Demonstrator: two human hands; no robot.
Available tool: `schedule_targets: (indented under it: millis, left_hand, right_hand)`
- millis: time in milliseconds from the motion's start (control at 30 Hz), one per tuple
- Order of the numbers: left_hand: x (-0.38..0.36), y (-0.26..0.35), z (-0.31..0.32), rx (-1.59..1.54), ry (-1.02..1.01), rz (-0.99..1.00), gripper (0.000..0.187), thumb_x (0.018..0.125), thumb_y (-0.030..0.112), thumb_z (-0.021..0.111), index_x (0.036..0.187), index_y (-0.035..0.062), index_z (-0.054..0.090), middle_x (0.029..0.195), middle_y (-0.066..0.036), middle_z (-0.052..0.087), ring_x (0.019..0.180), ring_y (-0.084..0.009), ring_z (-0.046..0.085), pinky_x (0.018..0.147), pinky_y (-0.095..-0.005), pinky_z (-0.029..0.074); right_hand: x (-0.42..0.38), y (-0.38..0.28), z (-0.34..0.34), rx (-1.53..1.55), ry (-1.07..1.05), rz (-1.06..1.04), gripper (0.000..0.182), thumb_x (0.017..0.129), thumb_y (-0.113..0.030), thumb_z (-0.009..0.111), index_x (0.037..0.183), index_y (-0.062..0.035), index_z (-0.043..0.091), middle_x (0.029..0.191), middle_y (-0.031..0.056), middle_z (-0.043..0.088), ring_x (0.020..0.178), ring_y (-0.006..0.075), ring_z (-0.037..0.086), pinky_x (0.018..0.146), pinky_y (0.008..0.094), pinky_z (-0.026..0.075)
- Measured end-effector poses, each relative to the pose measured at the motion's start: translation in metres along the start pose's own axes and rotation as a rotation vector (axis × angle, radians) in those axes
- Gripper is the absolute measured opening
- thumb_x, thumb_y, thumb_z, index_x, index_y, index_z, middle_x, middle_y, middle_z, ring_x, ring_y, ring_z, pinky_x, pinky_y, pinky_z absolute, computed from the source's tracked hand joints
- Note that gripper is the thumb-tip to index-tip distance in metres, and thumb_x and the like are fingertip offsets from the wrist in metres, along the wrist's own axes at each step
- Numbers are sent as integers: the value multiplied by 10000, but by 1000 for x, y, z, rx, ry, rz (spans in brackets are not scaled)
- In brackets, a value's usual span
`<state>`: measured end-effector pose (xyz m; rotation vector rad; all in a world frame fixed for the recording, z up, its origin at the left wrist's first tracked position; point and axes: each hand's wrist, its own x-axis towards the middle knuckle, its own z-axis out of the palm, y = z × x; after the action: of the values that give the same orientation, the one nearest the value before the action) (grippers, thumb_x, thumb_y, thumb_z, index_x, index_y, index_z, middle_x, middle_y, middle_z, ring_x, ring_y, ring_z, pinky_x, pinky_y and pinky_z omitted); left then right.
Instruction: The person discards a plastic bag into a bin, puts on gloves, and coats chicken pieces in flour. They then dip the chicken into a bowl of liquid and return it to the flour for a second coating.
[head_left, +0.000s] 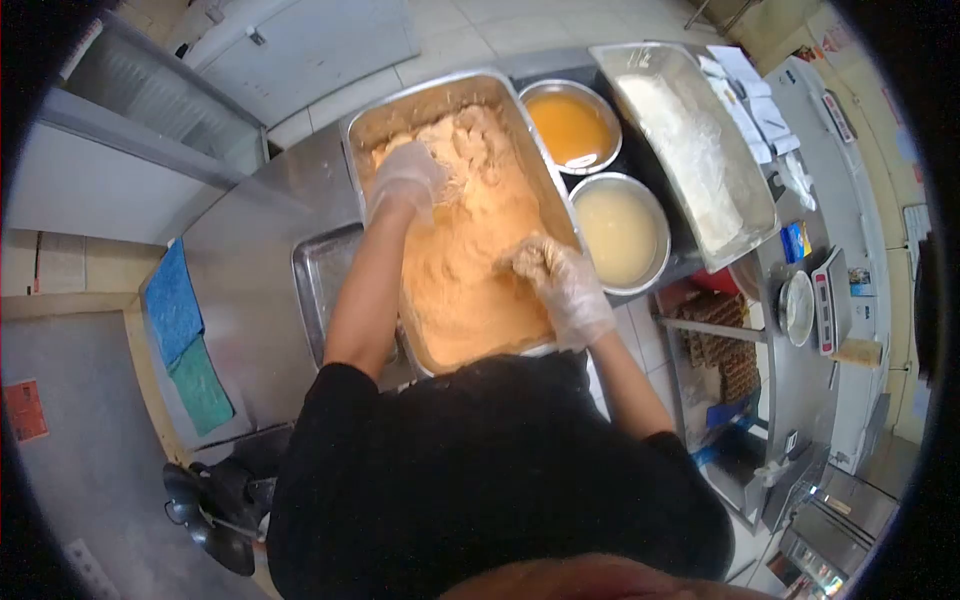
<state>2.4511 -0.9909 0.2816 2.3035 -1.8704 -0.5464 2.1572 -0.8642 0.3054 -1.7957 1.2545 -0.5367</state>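
Observation:
A deep metal tray (357, 165) holds orange-coated pieces and a thick layer of orange powder (465, 290). Over the tray's upper left part is my left hand (405, 178) in a clear plastic glove, touching the coated pieces (480, 130); its fingertips are hidden. My right hand (560, 280), also gloved, is above the powder near the tray's right side. Its fingers are curled together and caked with coating; what they hold, if anything, cannot be made out.
Right of the tray stand a bowl of orange liquid (570, 125) and a bowl of pale liquid (618, 230). Beyond them lies a long tray of white powder (690, 150). An empty metal tray (325, 270) and folded cloths (175, 305) are at the left.

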Motion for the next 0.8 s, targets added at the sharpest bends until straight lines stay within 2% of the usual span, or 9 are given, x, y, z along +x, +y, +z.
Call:
schedule_targets:
  millis: [167,367,467,533,567,600,667,767,800]
  left_hand:
    - [22,-40,65,141,-187,-76,307,856,240,674,1064,67,819,1120,-231,762,1076,-405,736,905,-464,589]
    - [31,-24,86,192,-5,191,324,856,277,676,1025,30,802,1068,-244,763,1038,-394,745,917,-460,587]
    - [24,-8,92,159,-19,243,305,895,273,664,1116,89,764,1083,-185,762,1057,-367,718,922,-446,564]
    - [27,-11,114,-689,-58,329,315,969,247,631,1185,39,727,1169,-245,735,1078,-375,723,951,-477,568]
    - [33,-7,117,-683,-72,334,315,969,247,631,1185,39,727,1169,-245,735,1078,-375,723,951,-477,568]
    - [39,-1,122,-386,0,483,296,998,230,611,1207,48,714,1193,-242,728,1093,-370,718,963,-477,563]
    - [56,10,127,-88,61,635,278,1027,214,591,1229,58,702,1218,-240,720,1107,-364,713,975,-477,558]
    - [77,33,127,226,-77,747,284,1047,225,565,1243,82,712,1210,-212,733,1106,-361,721,998,-466,552]
    - [79,40,127,240,-113,567,295,1057,231,541,1256,95,712,1207,-201,738,1104,-366,723,994,-469,555]
  right_hand:
    - [8,-17,-8,109,-60,103,189,999,-232,712,1074,-59,701,969,139,767,935,330,731,848,409,557]
    - [13,1,0,-45,60,102,189,986,-213,724,1051,-39,688,961,159,760,895,332,736,810,420,562]
    - [12,9,-1,79,76,71,203,986,-233,724,1044,-43,684,939,189,746,875,361,727,796,438,560]
    - [11,8,-6,67,57,110,210,989,-243,719,1045,-45,683,951,192,738,892,373,720,807,448,556]
    - [11,6,-7,50,36,139,216,992,-254,715,1046,-47,683,963,195,729,909,385,712,819,458,551]
    - [10,7,-7,60,43,150,216,992,-254,715,1046,-47,683,963,195,729,909,385,712,819,458,551]
    - [7,7,-7,-49,103,-10,81,1002,-109,679,1049,-44,689,949,108,763,816,227,712,786,370,568]
    - [7,6,-13,-205,61,-21,125,1006,-170,682,1084,-72,691,1006,132,755,916,314,721,846,431,561]
    - [7,7,-14,-206,72,-13,125,1006,-170,682,1084,-72,691,1006,132,755,916,314,721,846,431,561]
